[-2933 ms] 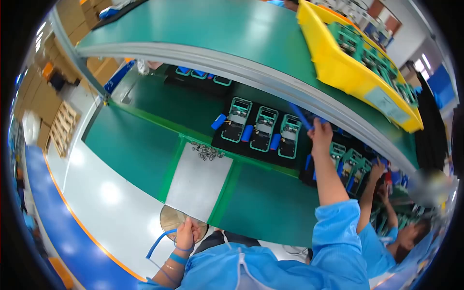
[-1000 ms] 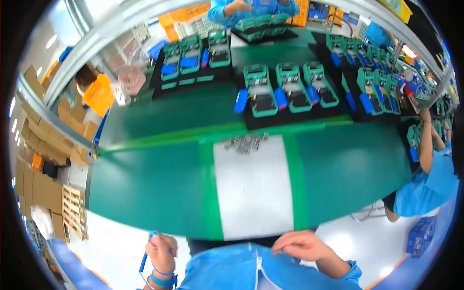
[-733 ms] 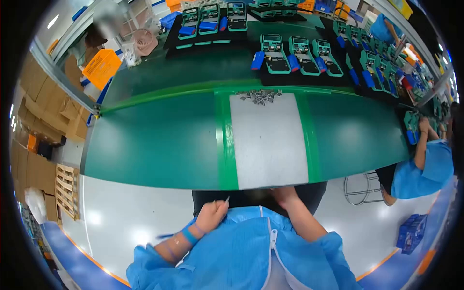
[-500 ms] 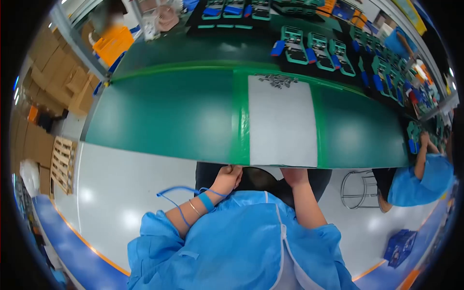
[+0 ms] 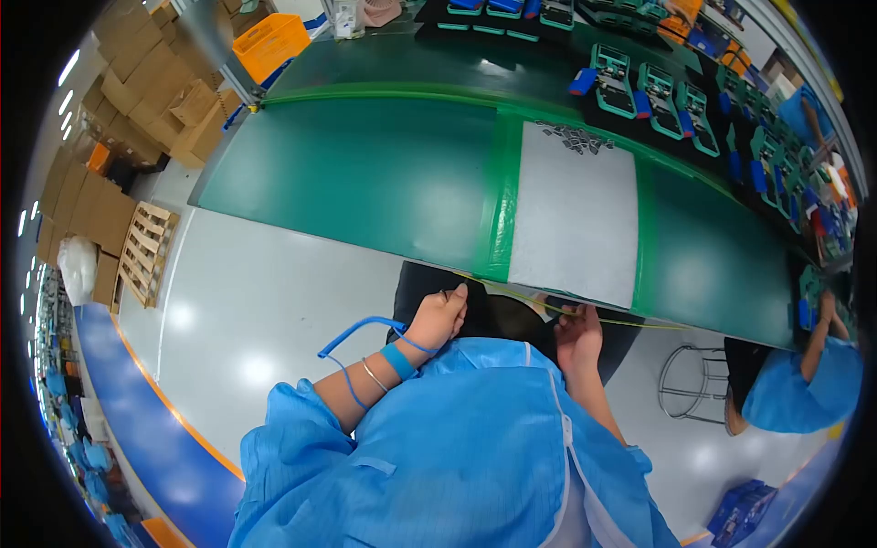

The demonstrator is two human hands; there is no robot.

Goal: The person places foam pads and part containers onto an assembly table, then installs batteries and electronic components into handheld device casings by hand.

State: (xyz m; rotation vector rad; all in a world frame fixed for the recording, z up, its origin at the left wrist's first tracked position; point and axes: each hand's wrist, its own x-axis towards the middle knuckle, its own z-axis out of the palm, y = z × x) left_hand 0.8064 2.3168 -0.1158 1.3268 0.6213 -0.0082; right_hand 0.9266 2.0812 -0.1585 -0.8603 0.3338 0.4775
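My left hand (image 5: 438, 317) is closed in front of the table's front edge, thumb uppermost; whatever it holds, if anything, is hidden. A blue band and a coiled blue cord (image 5: 364, 327) go round that wrist. My right hand (image 5: 579, 340) is palm up just below the edge, its fingertips pinched on a thin yellow-green cord (image 5: 639, 323) running along the underside. Above it lies a white mat (image 5: 574, 219), held by green tape (image 5: 502, 215) on the green tabletop (image 5: 365, 173). Small dark metal pieces (image 5: 577, 137) are piled at the mat's far end.
Teal device housings with blue parts (image 5: 656, 96) stand on black mats behind the table. A co-worker in a blue smock (image 5: 802, 388) sits at the right by a round stool (image 5: 690, 384). Cardboard boxes (image 5: 137, 91), a wooden pallet (image 5: 144, 251) and an orange crate (image 5: 272, 46) are at the left.
My view has turned, shifting the table to the right and tilting it. My right hand has come out from under the table edge, and the yellow-green cord now shows. My left hand remains closed.
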